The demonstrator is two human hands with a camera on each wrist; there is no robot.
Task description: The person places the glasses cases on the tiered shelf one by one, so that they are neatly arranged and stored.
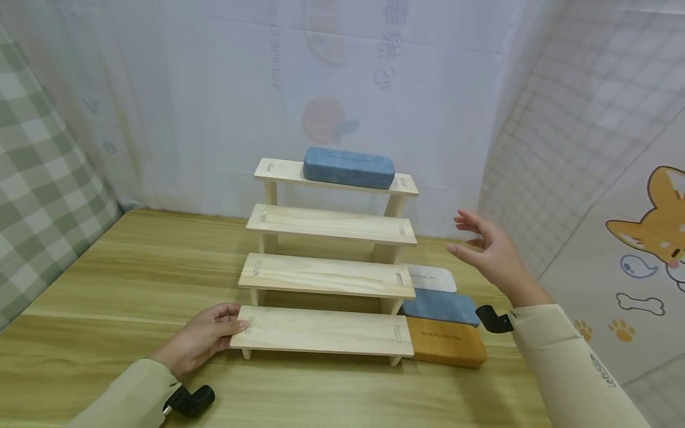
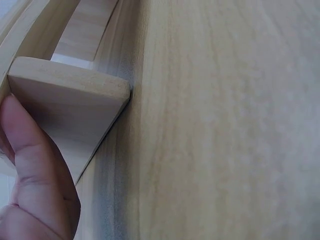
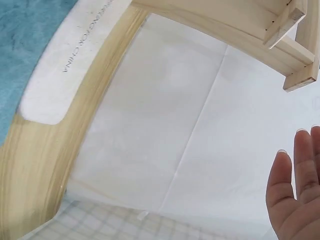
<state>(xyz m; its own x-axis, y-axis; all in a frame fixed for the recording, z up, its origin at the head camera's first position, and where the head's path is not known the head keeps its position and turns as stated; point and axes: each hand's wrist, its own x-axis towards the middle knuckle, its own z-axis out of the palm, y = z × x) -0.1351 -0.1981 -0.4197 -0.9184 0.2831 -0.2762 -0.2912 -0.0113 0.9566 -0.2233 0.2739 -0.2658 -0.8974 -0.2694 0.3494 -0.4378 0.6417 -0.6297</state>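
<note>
A pale wooden stepped display stand with several tiers faces me on the table. My left hand grips the left end of its lowest board, thumb on top; in the left wrist view, fingers press up beside the stand's leg. On the top tier lies a blue glasses-case-like box. My right hand hovers in the air right of the stand, fingers loosely bent, holding nothing. Below it lie a white case, a second blue case and an orange-yellow case.
The wood-grain table extends to both sides of the stand. A white printed curtain hangs behind it. Green checked cloth is at the left, and a cartoon-dog sheet slopes along the right.
</note>
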